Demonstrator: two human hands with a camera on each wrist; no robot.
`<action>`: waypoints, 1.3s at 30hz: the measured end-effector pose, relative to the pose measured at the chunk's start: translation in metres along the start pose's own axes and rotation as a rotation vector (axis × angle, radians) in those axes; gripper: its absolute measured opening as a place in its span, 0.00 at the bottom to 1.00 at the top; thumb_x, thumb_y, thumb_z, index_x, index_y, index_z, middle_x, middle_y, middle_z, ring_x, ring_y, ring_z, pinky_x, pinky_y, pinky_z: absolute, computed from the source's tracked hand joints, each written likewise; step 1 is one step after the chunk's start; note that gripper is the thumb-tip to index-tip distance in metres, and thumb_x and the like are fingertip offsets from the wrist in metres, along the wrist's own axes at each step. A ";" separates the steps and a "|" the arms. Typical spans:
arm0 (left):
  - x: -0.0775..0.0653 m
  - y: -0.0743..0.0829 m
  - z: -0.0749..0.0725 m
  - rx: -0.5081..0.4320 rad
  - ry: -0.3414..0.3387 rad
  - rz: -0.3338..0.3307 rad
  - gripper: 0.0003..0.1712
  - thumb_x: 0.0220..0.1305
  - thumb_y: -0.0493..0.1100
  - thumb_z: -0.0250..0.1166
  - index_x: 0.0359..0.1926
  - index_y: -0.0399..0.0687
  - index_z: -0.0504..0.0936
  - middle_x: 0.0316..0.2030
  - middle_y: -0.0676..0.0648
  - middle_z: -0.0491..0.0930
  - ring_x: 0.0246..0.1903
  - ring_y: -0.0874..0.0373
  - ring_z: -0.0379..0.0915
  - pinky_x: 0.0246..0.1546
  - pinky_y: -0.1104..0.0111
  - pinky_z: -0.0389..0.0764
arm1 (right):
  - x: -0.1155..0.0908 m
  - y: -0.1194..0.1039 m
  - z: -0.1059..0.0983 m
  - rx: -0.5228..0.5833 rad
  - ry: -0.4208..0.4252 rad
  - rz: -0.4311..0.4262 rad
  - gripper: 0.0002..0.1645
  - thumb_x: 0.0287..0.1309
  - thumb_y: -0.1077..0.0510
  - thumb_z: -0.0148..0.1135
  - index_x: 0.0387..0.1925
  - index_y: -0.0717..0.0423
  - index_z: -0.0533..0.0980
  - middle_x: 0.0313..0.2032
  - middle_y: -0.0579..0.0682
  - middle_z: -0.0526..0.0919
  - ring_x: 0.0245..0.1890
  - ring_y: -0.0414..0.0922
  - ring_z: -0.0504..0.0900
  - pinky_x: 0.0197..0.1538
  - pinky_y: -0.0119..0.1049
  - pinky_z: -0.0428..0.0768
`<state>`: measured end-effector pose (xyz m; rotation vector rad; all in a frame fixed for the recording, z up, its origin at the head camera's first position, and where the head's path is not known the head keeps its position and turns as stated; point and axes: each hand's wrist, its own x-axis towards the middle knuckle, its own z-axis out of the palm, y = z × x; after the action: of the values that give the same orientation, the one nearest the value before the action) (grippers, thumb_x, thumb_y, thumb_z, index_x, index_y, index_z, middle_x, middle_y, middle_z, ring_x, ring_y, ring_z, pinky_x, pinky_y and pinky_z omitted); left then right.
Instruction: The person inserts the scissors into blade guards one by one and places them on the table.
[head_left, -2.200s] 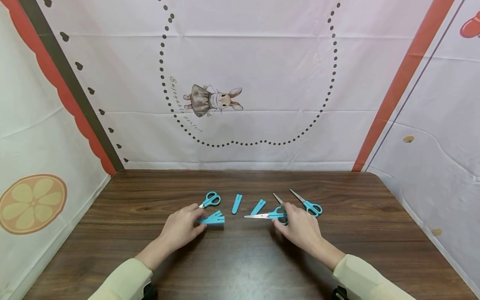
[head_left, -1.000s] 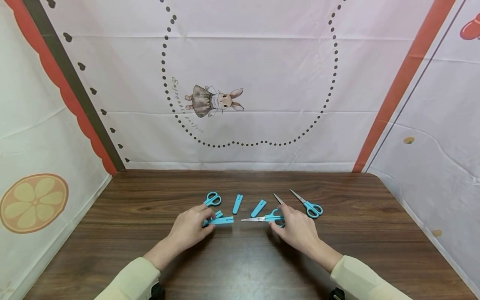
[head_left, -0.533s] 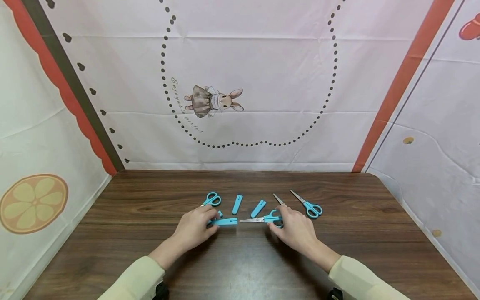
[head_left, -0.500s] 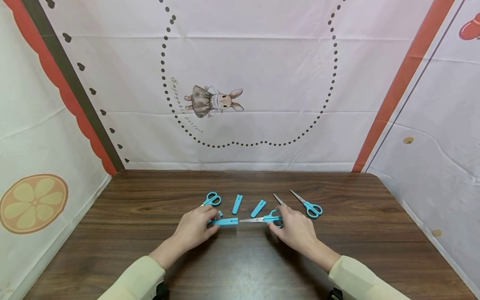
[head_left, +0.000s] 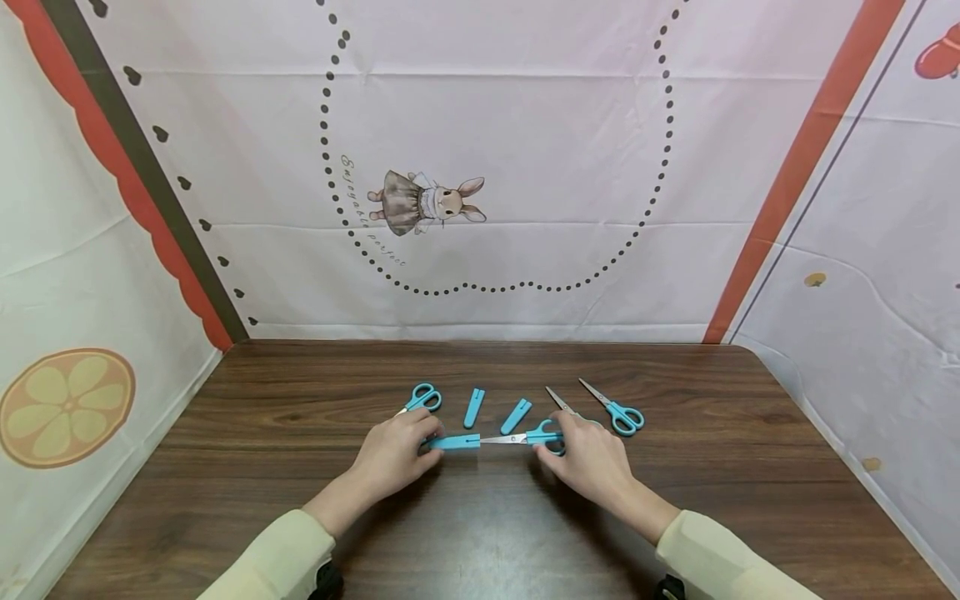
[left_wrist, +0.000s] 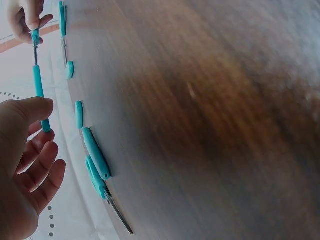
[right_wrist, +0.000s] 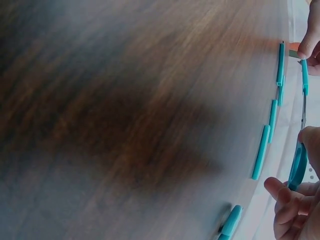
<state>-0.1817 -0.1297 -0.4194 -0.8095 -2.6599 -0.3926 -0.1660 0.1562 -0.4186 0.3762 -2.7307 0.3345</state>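
Note:
In the head view my left hand pinches a turquoise scissor cover between thumb and fingers, its slotted end facing right. My right hand grips the turquoise handles of a pair of scissors, blades pointing left. The blade tip meets the cover's end, in line with it; how far inside it sits, I cannot tell. Both are held above the table, as the left wrist view shows with the held cover and in the right wrist view with the held scissors.
Two loose covers, one upright-lying and one slanted, lie behind the hands. Another cover shows in the left wrist view. Scissors lie at left, more scissors at right, and a pair partly behind my right hand.
My left hand has moved right with the cover, closing the gap to the blade tip. The right hand has shifted slightly left with the scissors, then stayed nearly still.

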 end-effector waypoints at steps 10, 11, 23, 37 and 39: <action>0.004 0.002 -0.001 -0.011 0.033 0.005 0.08 0.48 0.46 0.70 0.31 0.57 0.80 0.27 0.60 0.71 0.21 0.69 0.61 0.19 0.77 0.64 | 0.001 -0.003 0.000 0.014 0.006 0.001 0.28 0.45 0.40 0.67 0.44 0.52 0.76 0.12 0.38 0.68 0.08 0.35 0.57 0.10 0.28 0.54; 0.004 0.002 -0.001 -0.016 0.030 0.006 0.08 0.49 0.46 0.70 0.31 0.57 0.80 0.27 0.60 0.71 0.22 0.69 0.61 0.19 0.77 0.64 | 0.001 -0.003 0.000 0.017 0.007 0.003 0.28 0.45 0.40 0.67 0.44 0.52 0.76 0.12 0.38 0.69 0.08 0.35 0.57 0.10 0.28 0.55; 0.004 0.008 0.000 -0.001 0.026 0.021 0.09 0.49 0.47 0.71 0.32 0.56 0.80 0.28 0.60 0.73 0.24 0.70 0.62 0.21 0.77 0.65 | 0.001 -0.008 0.003 0.009 0.034 -0.024 0.28 0.45 0.39 0.67 0.43 0.52 0.76 0.14 0.38 0.71 0.08 0.34 0.57 0.10 0.28 0.54; 0.004 0.013 0.006 0.020 0.062 0.058 0.10 0.48 0.48 0.71 0.32 0.58 0.80 0.29 0.62 0.72 0.25 0.70 0.66 0.22 0.76 0.68 | -0.003 -0.012 0.007 0.005 0.037 -0.040 0.29 0.46 0.38 0.66 0.44 0.52 0.75 0.18 0.39 0.75 0.08 0.33 0.56 0.10 0.26 0.53; 0.003 0.013 0.006 0.021 0.063 0.059 0.10 0.48 0.49 0.71 0.32 0.58 0.79 0.29 0.62 0.72 0.25 0.70 0.66 0.22 0.76 0.68 | -0.003 -0.012 0.007 0.001 0.039 -0.043 0.29 0.46 0.38 0.66 0.44 0.52 0.75 0.17 0.38 0.72 0.08 0.33 0.56 0.10 0.26 0.53</action>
<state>-0.1782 -0.1152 -0.4216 -0.8529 -2.5715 -0.3678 -0.1614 0.1433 -0.4242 0.4240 -2.6800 0.3286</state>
